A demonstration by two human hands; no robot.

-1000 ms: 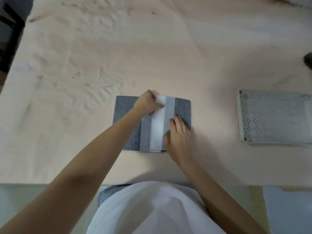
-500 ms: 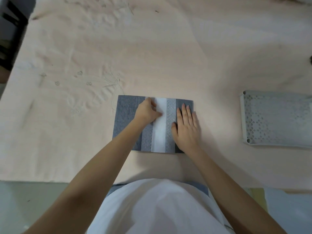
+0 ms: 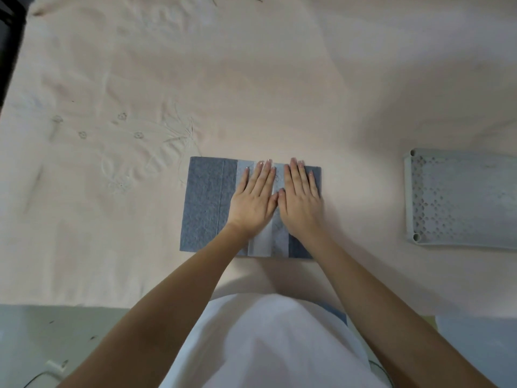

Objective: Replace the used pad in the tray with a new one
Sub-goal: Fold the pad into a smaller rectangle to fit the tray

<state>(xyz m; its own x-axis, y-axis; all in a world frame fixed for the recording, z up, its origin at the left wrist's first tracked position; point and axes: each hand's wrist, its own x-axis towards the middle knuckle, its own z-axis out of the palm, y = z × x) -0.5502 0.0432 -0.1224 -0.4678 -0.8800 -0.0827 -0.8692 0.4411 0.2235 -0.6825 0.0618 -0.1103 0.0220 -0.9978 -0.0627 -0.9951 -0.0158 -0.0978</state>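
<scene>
Nothing readable here, honestly. No print, label, brand or number shows on the folded grey pad (image 3: 207, 203), on the perforated tray (image 3: 461, 197), or on the pale cloth-covered worktop (image 3: 279, 79). The cloth's faint embroidery is just little flower shapes, not letters.

Folded grey pad (image 3: 207, 203) flat, tray (image 3: 458, 197) apart

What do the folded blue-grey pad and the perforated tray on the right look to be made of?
Folded pad: looks like soft non-woven absorbent sheet, matte, with a fine dimpled texture and sharp fold lines; its paler centre strip may be a thinner backing film. Both hands lie flat on it. Tray: apparently moulded rigid plastic, pale grey, with a regular punched hole pattern, raised rim and rounded corner sockets.
</scene>
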